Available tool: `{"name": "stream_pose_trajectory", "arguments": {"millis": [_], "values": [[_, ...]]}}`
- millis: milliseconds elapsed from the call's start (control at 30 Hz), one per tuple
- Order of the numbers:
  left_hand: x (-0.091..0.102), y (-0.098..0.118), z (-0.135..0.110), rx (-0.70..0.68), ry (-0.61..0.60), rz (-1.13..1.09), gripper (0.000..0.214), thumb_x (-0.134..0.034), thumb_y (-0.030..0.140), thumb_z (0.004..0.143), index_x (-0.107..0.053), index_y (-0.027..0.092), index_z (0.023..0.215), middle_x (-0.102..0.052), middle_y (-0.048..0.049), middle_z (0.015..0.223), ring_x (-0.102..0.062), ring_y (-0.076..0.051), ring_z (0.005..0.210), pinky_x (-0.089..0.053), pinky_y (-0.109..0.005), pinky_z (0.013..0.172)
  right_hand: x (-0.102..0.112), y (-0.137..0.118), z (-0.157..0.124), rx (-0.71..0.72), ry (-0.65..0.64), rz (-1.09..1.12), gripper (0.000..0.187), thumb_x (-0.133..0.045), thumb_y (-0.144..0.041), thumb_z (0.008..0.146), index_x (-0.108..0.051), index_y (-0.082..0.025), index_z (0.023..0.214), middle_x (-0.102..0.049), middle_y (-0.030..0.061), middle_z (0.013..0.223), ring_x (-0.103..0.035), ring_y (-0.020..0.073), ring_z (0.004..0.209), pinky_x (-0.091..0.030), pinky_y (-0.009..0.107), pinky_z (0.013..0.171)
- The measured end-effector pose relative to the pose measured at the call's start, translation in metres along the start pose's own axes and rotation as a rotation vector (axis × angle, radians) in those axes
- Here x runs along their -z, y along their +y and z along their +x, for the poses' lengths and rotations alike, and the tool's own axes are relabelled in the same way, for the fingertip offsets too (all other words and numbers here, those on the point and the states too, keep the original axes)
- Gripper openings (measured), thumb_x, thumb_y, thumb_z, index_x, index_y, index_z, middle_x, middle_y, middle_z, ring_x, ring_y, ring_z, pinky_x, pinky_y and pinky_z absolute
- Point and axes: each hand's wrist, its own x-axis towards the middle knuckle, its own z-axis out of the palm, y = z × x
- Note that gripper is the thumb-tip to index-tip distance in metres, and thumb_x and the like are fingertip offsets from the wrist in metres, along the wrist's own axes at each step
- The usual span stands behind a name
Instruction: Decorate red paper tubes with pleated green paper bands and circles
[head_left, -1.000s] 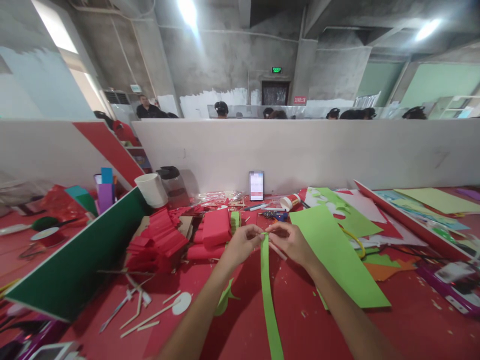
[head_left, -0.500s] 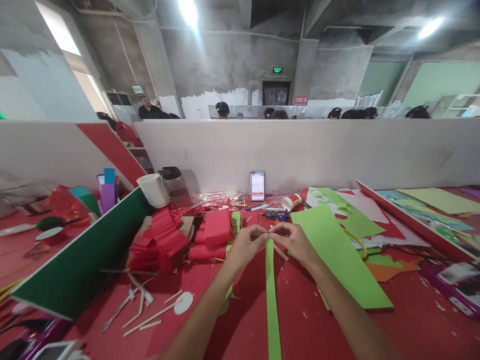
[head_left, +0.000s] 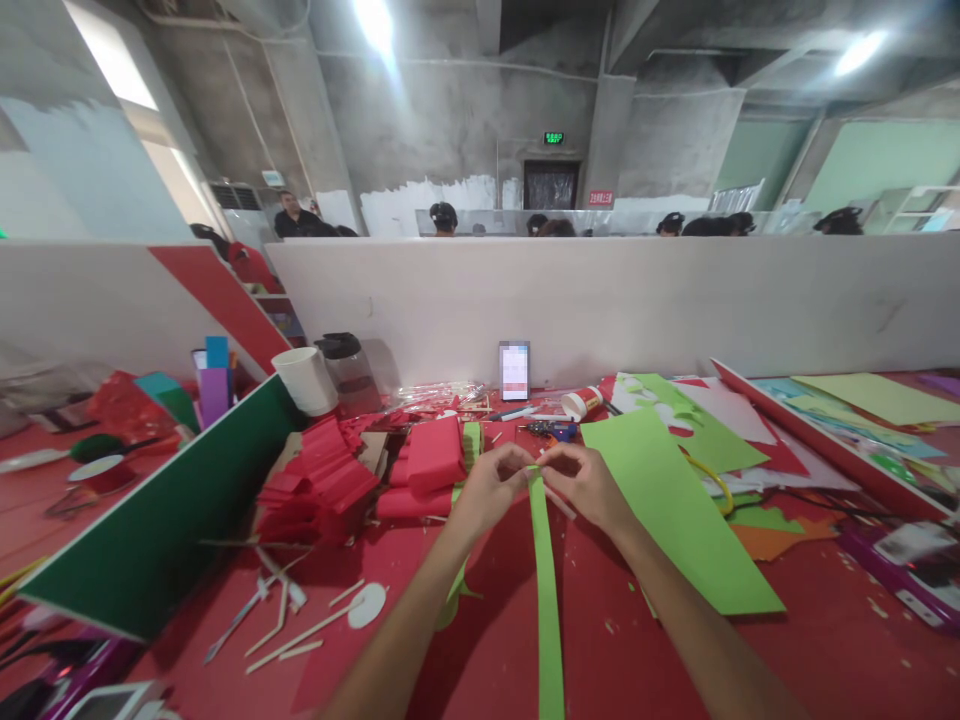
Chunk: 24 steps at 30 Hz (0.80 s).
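Observation:
A long, narrow green paper strip [head_left: 547, 590] runs from my fingertips toward the bottom edge of the view. My left hand [head_left: 495, 482] pinches its far end between thumb and fingers. Right beside it, my right hand [head_left: 583, 483] pinches the same end, and the fingertips of both hands nearly meet. The very tip of the strip is mostly hidden by the fingers. To the right lies a large green paper sheet [head_left: 667, 510]. Folded red paper [head_left: 435, 455] is stacked left of my left hand.
A phone [head_left: 514, 370] leans on the white partition [head_left: 600, 300]. A green board [head_left: 172, 510] stands at the left, near a white cup [head_left: 304, 380] and a dark-lidded jug [head_left: 349, 370]. Thin sticks [head_left: 307, 635] and a white disc [head_left: 367, 606] lie on the red table. A glue gun [head_left: 551, 431] rests behind my hands.
The pinched end of the green strip has shifted slightly left, and the strip now slants a little. Both hands keep their pinch in nearly the same place.

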Motion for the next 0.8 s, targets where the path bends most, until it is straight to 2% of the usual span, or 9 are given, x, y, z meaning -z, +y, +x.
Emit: {"name": "stream_pose_trajectory", "arguments": {"millis": [167,333,533,800], "values": [[0.0014,0.0,-0.0002,0.074,-0.013,-0.018,0.035,-0.059,0.049,0.083,-0.064,0.014,0.08,-0.059,-0.0015,0.068,-0.056,-0.014,0.065,-0.045,-0.025,0.062,0.0005,-0.0008,-0.0012,0.021,0.039,-0.026,0.01,-0.062,-0.022,0.076,-0.071,-0.018,0.08,-0.074,0.0051,0.08,-0.068,0.0202,0.075,-0.053,0.029,0.07],[0.0008,-0.0017,-0.0001,0.08,0.001,0.0,0.033,-0.067,0.046,0.076,-0.063,0.014,0.072,-0.058,0.0005,0.062,-0.051,-0.012,0.059,-0.041,-0.024,0.058,-0.0016,-0.0007,-0.0035,0.075,0.057,-0.103,0.013,-0.061,-0.021,0.076,-0.073,-0.02,0.08,-0.074,0.0043,0.077,-0.068,0.0201,0.072,-0.053,0.029,0.068],[0.0019,-0.0053,0.0016,0.107,-0.008,-0.028,0.035,-0.069,0.049,0.073,-0.064,0.014,0.074,-0.06,-0.0007,0.063,-0.053,-0.012,0.059,-0.042,-0.025,0.059,-0.0028,0.001,-0.006,0.018,0.003,-0.052,0.014,-0.061,-0.028,0.079,-0.073,-0.02,0.08,-0.07,0.0024,0.063,-0.068,0.0208,0.066,-0.052,0.028,0.059],[0.0017,-0.0061,-0.0005,0.085,-0.003,-0.017,0.036,-0.064,0.049,0.078,-0.064,0.014,0.07,-0.056,-0.0002,0.058,-0.05,-0.012,0.056,-0.04,-0.024,0.056,-0.0036,-0.0007,-0.0082,0.018,0.0,-0.041,0.016,-0.062,-0.029,0.079,-0.074,-0.02,0.082,-0.069,0.0017,0.061,-0.068,0.0206,0.065,-0.053,0.029,0.06]]}}
